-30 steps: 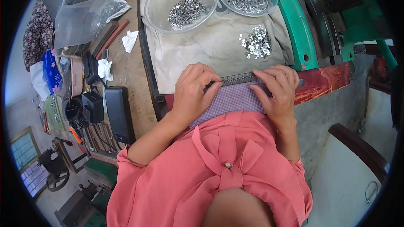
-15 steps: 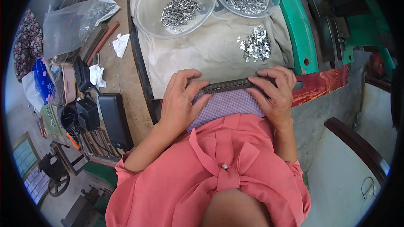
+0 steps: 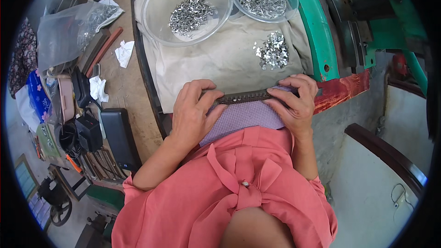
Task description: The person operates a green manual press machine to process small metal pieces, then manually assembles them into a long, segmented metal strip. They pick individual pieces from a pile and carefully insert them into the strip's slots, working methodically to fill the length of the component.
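Observation:
A dark metal bar with a row of small slots (image 3: 244, 96) spans the gap between my two hands, above a purple checked cloth (image 3: 245, 115). My left hand (image 3: 195, 108) is closed on its left end, thumb on the near side and fingers beyond. At the other end my right hand (image 3: 295, 103) grips it the same way. Small bright bits show in a few slots near the left end. Beyond the bar, a loose pile of small shiny metal pieces (image 3: 274, 51) lies on the beige cloth (image 3: 220, 59).
Behind stand a clear tub (image 3: 151, 27) of small metal parts and a clear bowl (image 3: 294, 2) of pin-like pieces. A green machine frame (image 3: 317, 32) rises at right. On the left board lie a black power bank (image 3: 120, 138), crumpled tissue (image 3: 124, 54) and plastic bags (image 3: 62, 41).
The bar has tipped slightly, so its slotted face looks different. Both hands keep their hold. The whole view has shifted a little, with the surroundings moving left.

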`<action>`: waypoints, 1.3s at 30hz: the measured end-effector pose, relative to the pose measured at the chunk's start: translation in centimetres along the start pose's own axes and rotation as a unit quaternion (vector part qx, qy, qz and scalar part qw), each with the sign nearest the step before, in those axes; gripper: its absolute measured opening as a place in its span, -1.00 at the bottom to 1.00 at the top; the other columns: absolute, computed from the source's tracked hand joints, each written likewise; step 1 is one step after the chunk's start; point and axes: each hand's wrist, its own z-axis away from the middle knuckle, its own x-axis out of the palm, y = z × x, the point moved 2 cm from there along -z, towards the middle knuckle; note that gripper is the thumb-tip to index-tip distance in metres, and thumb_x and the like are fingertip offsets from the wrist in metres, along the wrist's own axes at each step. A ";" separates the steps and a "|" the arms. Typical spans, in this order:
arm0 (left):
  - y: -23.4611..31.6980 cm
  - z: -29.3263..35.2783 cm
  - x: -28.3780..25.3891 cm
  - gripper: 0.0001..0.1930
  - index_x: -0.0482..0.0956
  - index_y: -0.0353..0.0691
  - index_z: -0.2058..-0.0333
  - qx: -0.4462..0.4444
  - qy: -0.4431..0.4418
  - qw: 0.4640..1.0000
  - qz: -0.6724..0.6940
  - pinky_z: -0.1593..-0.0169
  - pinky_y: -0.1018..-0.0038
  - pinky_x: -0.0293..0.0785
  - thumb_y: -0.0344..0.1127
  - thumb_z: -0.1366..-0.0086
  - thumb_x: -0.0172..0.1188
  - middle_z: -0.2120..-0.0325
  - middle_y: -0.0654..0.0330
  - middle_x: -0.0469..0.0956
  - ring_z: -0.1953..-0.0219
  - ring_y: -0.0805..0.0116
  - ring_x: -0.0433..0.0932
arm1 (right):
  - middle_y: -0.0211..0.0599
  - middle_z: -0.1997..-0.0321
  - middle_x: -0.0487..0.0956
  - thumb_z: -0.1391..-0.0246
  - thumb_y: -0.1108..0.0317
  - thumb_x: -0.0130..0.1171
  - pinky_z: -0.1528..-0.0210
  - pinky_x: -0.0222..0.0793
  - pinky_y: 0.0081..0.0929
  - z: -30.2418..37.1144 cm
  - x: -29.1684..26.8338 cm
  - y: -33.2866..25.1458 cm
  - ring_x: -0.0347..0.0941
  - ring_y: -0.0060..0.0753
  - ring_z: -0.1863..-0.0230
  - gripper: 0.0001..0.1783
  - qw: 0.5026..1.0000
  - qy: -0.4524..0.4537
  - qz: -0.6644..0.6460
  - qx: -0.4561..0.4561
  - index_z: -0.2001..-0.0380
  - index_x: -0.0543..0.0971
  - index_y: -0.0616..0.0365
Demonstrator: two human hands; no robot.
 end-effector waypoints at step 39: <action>1.3 -1.0 1.2 -0.77 0.57 -0.21 0.37 0.105 0.036 0.994 -0.018 0.27 0.30 0.43 -0.51 0.01 0.43 0.34 0.19 0.59 0.32 0.16 0.55 | -0.55 0.13 0.58 0.32 0.20 0.56 -0.14 0.19 -0.20 0.4 0.1 0.0 0.39 -0.23 -0.06 -0.68 1.000 0.008 0.007 -0.005 0.35 0.77 -0.18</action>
